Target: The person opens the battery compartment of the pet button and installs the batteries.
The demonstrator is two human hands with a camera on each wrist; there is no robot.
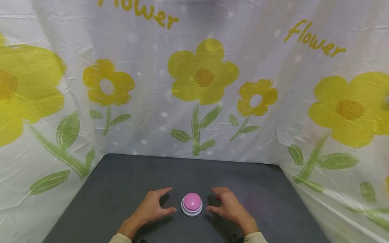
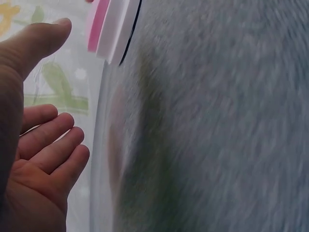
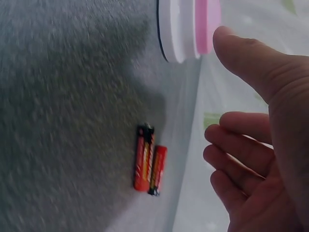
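Note:
A round push button (image 1: 192,202) with a pink dome and a white base sits on the dark grey table. My left hand (image 1: 153,206) is held to its left, thumb and fingers spread apart with nothing between them. To the right of it my right hand (image 1: 230,206) curves the same way, also holding nothing. Two red and black batteries (image 3: 144,159) lie side by side on the table beside the right hand; in the head view that hand mostly hides them. The right wrist view has the thumb (image 3: 241,50) close to the button's pink top.
The dark grey table (image 1: 146,172) reaches back to a white curtain (image 1: 149,101) printed with yellow flowers. This curtain also hangs along the left and right sides of the table. Light sleeve cuffs (image 1: 254,237) show at my wrists.

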